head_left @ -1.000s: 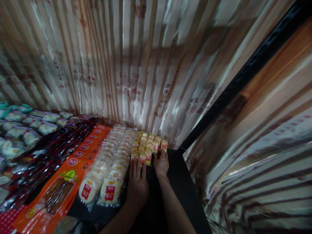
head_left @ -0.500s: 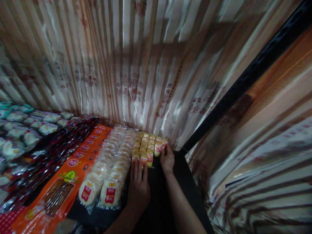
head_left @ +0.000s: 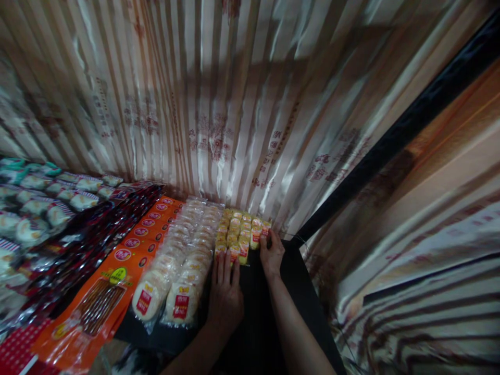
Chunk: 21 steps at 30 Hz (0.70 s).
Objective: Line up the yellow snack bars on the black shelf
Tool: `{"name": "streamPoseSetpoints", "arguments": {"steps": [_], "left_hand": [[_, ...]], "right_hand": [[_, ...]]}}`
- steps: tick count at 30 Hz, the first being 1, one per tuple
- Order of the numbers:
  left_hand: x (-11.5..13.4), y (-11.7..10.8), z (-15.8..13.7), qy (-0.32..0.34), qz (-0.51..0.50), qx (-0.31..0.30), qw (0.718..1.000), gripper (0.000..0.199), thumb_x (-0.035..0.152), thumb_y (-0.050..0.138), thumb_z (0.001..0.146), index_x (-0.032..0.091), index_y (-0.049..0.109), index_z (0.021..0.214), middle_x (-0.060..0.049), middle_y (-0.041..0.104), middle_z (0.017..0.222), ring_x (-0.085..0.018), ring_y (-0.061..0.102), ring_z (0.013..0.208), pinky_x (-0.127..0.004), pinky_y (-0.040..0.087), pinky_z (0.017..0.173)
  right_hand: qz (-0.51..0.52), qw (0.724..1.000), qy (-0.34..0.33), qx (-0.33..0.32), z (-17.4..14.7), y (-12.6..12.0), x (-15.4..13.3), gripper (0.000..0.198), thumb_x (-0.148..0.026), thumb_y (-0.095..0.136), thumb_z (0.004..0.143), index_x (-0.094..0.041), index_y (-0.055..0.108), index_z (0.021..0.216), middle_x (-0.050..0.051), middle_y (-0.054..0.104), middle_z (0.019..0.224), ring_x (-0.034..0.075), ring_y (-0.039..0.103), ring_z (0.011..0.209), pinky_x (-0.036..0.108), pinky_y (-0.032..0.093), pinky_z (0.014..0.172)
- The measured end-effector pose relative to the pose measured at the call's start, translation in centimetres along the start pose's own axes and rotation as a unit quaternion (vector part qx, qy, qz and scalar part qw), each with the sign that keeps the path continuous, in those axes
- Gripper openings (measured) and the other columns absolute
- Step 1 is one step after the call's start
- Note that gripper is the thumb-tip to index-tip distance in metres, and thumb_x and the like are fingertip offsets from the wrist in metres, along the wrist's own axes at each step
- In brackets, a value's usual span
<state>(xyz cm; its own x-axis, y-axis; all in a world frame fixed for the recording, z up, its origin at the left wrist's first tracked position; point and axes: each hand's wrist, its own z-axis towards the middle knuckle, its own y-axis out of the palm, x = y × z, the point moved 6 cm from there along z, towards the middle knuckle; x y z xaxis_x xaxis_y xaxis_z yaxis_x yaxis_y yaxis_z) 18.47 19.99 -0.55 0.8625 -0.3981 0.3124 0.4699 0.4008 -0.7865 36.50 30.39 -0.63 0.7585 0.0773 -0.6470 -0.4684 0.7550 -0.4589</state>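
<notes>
Small yellow packets (head_left: pixel 234 233) of snacks stand in close rows on the black tabletop (head_left: pixel 258 312), near the curtain. My left hand (head_left: pixel 226 297) lies palm down with its fingers stretched out, the tips touching the front packets. At the right end of the back row, my right hand (head_left: pixel 272 255) has its thumb and fingers closed on a small yellow packet (head_left: pixel 265 229) with a red label. The fingers partly hide that packet. Just left of the yellow rows lie two lines of clear-wrapped round white cakes (head_left: pixel 182 299), overlapping one another.
Orange packs of brown sticks (head_left: pixel 101 310) overlap in a line farther left. Beyond them are dark red shiny packs (head_left: pixel 94 229) and several white packets (head_left: pixel 35 205). A pleated curtain (head_left: pixel 219 104) hangs behind, and a black slanted pole (head_left: pixel 375 146) meets the table's right corner.
The view has shifted slightly, so everything sits a little farther right. Both hands stay at the yellow packets, with hardly any movement relative to them.
</notes>
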Motion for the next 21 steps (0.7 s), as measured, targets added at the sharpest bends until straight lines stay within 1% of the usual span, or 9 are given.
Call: {"name": "streamPoseSetpoints", "arguments": {"steps": [3, 5, 9, 12, 14, 17, 21], "left_hand": [[0.0, -0.1, 0.0, -0.001, -0.004, 0.0, 1.0, 0.064, 0.009, 0.046, 0.075, 0.013, 0.03, 0.137, -0.014, 0.014, 0.149, -0.033, 0.007, 0.137, -0.052, 0.026, 0.107], [0.0, -0.1, 0.0, 0.0, -0.007, -0.004, 1.0, 0.064, 0.01, 0.046, 0.075, 0.013, 0.03, 0.137, -0.015, 0.015, 0.149, -0.032, 0.007, 0.137, -0.052, 0.024, 0.108], [-0.2, -0.1, -0.1, -0.003, -0.011, -0.021, 1.0, 0.064, 0.019, 0.049, 0.077, 0.013, 0.029, 0.138, -0.014, 0.018, 0.148, -0.031, 0.01, 0.137, -0.053, 0.02, 0.109], [-0.2, -0.2, -0.1, -0.001, -0.016, -0.028, 0.999, 0.065, 0.024, 0.05, 0.077, 0.013, 0.029, 0.137, -0.014, 0.021, 0.148, -0.03, 0.011, 0.137, -0.052, 0.018, 0.11], [-0.1, -0.5, 0.0, 0.004, -0.024, -0.027, 0.999, 0.065, 0.021, 0.05, 0.076, 0.012, 0.029, 0.137, -0.013, 0.02, 0.148, -0.029, 0.009, 0.137, -0.05, 0.019, 0.11], [-0.1, -1.2, 0.1, 0.008, -0.048, -0.028, 0.998, 0.068, 0.012, 0.047, 0.072, 0.01, 0.027, 0.137, -0.012, 0.017, 0.149, -0.027, 0.004, 0.138, -0.049, 0.019, 0.11], [0.2, -2.6, 0.1, 0.024, -0.095, -0.037, 0.994, 0.07, 0.005, 0.042, 0.07, 0.01, 0.024, 0.138, -0.011, 0.021, 0.148, -0.026, 0.006, 0.138, -0.049, 0.02, 0.111]], "right_hand": [[0.028, 0.999, -0.002, 0.024, -0.5, -1.6, -0.6, 0.049, -0.047, 0.039, 0.082, -0.012, 0.059, 0.108, 0.016, 0.06, 0.113, 0.026, 0.052, 0.109, 0.046, 0.036, 0.095], [0.038, 0.999, 0.012, 0.024, -1.3, -2.9, -1.1, 0.047, -0.046, 0.039, 0.081, -0.011, 0.06, 0.106, 0.017, 0.059, 0.114, 0.026, 0.051, 0.11, 0.046, 0.035, 0.096], [0.044, 0.997, 0.063, -0.009, -4.0, -5.7, -2.2, 0.045, -0.042, 0.039, 0.08, -0.01, 0.06, 0.104, 0.018, 0.058, 0.114, 0.027, 0.05, 0.11, 0.047, 0.035, 0.096], [0.071, 0.993, 0.089, -0.027, -6.7, -7.9, -3.4, 0.041, -0.039, 0.04, 0.079, -0.012, 0.059, 0.105, 0.017, 0.057, 0.115, 0.026, 0.05, 0.11, 0.045, 0.036, 0.096], [0.088, 0.991, 0.096, -0.036, -8.5, -9.4, -4.2, 0.037, -0.037, 0.041, 0.08, -0.014, 0.059, 0.102, 0.016, 0.057, 0.115, 0.025, 0.05, 0.109, 0.044, 0.037, 0.095], [0.096, 0.99, 0.089, -0.056, -11.3, -11.3, -5.5, 0.032, -0.035, 0.042, 0.081, -0.016, 0.06, 0.099, 0.014, 0.055, 0.116, 0.023, 0.05, 0.109, 0.043, 0.037, 0.095], [0.1, 0.989, 0.073, -0.085, -15.5, -13.6, -6.8, 0.031, -0.033, 0.041, 0.083, -0.016, 0.06, 0.1, 0.014, 0.055, 0.115, 0.022, 0.051, 0.107, 0.042, 0.04, 0.092]]}}
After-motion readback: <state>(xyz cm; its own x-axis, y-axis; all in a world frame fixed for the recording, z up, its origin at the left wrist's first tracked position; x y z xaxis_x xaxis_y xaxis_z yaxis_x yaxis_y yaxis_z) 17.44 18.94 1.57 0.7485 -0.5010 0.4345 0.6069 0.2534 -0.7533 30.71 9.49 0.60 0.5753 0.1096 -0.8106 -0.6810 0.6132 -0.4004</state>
